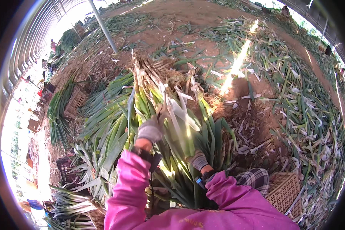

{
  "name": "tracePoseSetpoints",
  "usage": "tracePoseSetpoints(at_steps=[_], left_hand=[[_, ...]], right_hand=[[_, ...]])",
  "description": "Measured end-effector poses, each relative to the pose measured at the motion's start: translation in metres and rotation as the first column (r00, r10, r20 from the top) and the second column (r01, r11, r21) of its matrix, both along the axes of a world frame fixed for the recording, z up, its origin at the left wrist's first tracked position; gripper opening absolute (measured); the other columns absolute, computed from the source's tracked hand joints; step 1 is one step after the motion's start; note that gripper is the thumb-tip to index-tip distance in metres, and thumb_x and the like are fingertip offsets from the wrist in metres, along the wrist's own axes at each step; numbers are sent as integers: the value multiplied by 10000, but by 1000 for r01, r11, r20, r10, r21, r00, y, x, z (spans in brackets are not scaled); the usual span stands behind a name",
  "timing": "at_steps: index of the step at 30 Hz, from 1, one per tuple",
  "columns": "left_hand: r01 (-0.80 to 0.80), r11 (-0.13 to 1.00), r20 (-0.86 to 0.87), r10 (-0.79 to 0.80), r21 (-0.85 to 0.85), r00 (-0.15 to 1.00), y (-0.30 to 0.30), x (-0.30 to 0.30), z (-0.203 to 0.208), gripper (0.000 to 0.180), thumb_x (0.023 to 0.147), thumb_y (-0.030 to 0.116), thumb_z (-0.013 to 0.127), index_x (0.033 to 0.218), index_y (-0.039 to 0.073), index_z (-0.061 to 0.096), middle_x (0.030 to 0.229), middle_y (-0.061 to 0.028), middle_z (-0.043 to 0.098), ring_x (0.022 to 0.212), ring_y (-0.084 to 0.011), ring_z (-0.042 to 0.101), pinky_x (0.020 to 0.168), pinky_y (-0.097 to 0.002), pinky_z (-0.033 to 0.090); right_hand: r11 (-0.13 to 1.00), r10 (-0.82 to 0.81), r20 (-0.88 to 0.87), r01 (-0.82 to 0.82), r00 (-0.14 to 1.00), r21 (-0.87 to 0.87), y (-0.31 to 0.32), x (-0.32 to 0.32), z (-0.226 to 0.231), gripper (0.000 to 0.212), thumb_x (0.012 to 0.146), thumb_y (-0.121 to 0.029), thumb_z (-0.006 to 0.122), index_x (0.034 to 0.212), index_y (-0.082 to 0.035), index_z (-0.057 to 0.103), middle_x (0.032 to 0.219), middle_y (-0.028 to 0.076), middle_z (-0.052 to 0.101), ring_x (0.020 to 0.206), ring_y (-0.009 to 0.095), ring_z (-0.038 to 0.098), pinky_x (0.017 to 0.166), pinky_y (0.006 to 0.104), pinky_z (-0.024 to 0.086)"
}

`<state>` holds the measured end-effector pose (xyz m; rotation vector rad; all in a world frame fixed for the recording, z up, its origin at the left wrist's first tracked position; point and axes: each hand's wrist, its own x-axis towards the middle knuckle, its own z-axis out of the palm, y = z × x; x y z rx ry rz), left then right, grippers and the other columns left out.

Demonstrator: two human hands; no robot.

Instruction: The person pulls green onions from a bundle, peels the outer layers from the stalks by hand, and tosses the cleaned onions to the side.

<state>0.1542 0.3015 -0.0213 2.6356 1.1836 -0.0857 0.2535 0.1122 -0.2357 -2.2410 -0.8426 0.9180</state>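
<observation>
A large heap of long green onions [111, 115] lies in front of me, roots pointing away and green leaves toward me. My right hand [198, 161], in a grey knitted glove, is closed around the leaves of a green onion [186, 132], which is smeared by motion. My left hand [151, 131], in a pale glove, is over the stalks to the left of it. Its fingertips are blurred, so whether they grip a stalk cannot be told. Pale, loose outer leaves [180, 111] hang across the stalks just beyond both hands.
A tan plastic crate [283, 191] stands by my right side, another crate [76, 101] at the left under onions. Stripped leaves [303, 111] cover the ground on the right. Trimmed onions [73, 205] lie at lower left. A metal pole [102, 27] rises beyond the heap.
</observation>
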Motion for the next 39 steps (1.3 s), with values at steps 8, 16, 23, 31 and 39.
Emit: tracePoseSetpoints(at_steps=[8,16,23,31,39], left_hand=[[-85,919,95,131,-384,987,-33,-22,20,446,716,292,647,1080,57,544,892,-204,633,835,-386,602,707,-428,477],[111,932,187,-48,-344,981,-131,-76,-8,531,719,328,661,1139,55,486,901,-217,622,855,-386,600,751,-443,469],[-53,953,487,199,-298,851,-92,-96,-69,633,708,286,661,1258,58,447,832,-192,638,738,-342,629,672,-408,494],[-187,933,247,268,-308,931,-49,-46,-31,628,693,278,682,1236,43,470,909,-206,638,855,-360,622,735,-415,485],[-373,905,136,403,-204,905,-9,-64,-38,707,711,307,674,1323,101,386,913,-190,646,843,-368,624,744,-422,495]], right_hand=[[999,-15,-69,18,997,50,-23,9,37,533,592,-305,753,951,48,576,922,240,617,860,356,608,769,385,487],[875,-259,-342,370,903,313,-55,89,64,390,641,-161,760,970,-9,614,821,85,645,655,181,592,601,342,496],[619,-84,-681,574,727,536,-43,117,191,360,679,-199,744,962,-29,600,746,36,601,607,143,558,580,283,471],[783,85,-686,378,722,494,118,125,80,194,685,-170,723,828,-45,685,721,61,659,598,176,590,583,340,481],[955,-49,368,-65,929,290,224,39,6,161,813,-204,531,816,-108,660,739,97,662,696,290,645,607,380,495]])
